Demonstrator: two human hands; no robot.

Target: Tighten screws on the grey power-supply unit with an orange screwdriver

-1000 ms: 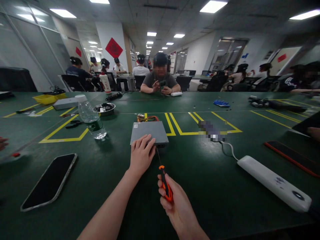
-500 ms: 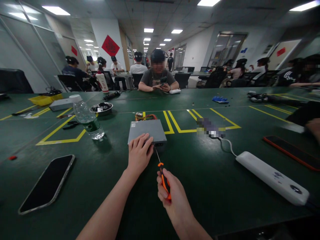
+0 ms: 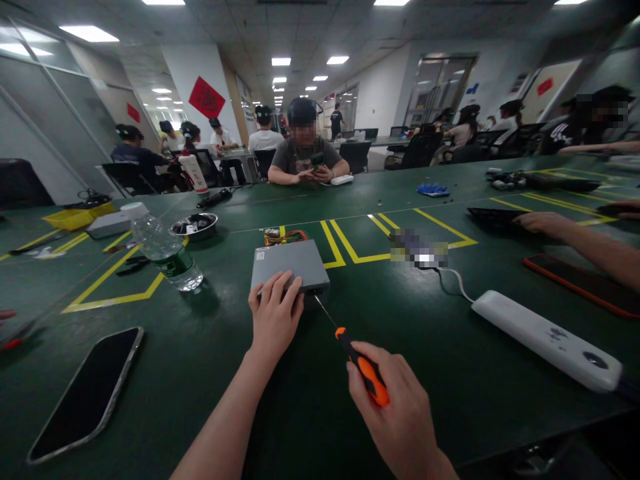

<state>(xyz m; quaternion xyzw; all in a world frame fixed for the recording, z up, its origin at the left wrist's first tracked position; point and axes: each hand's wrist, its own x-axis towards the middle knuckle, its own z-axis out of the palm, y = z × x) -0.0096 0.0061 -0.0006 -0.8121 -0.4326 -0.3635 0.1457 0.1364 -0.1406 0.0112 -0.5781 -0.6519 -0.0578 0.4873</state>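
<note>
While a green table (image 3: 305,400) is spreading below, a grey metal box (image 3: 295,257) is lying flat on it, straight ahead. The left hand (image 3: 275,313) is resting on the box's near edge, fingers slightly apart; the right hand (image 3: 395,393) is gripping an orange-and-black screwdriver (image 3: 367,369), whose tip is pointing toward that same edge.

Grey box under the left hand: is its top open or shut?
Shut: the grey box shows a flat, unbroken top where visible, with the left hand over its near edge. Whether it is fastened, I cannot tell.
</note>
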